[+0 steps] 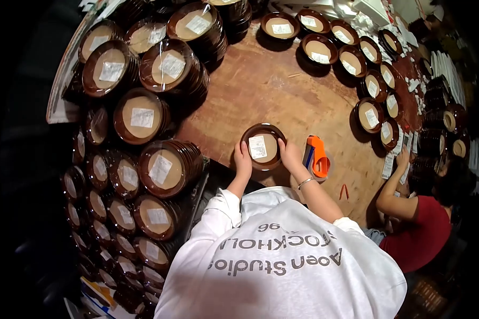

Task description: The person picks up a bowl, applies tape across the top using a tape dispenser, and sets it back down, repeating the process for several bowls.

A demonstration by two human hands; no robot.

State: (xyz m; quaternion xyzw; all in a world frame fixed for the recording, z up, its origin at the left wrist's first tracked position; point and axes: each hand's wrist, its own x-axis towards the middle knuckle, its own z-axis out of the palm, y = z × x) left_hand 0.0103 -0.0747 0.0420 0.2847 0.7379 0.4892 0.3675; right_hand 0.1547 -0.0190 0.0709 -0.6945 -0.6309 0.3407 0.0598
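Gripped brown lidded bowl (270, 151) from both sides, over the near edge of the table (261, 90), straight ahead of the body. Clasped left hand (243, 159) on its left rim and right hand (291, 154) on its right rim (bracelet on that wrist). Could not tell whether lifted or resting. Noted white label (257, 147) on the lid, a bit left of centre. Spotted orange tape dispenser (318, 157) just beside right hand, clear of the bowl. Saw small red tool (344, 191) further right, near the edge. Counted many stacks of labelled bowls (165, 69) crowding the left side, plus single bowls (351, 58) arcing across the far right. Saw co-worker in red shirt (423, 223) at right, co-worker's hand (403, 158) at paper strips (389, 166), well apart from the gripped bowl.
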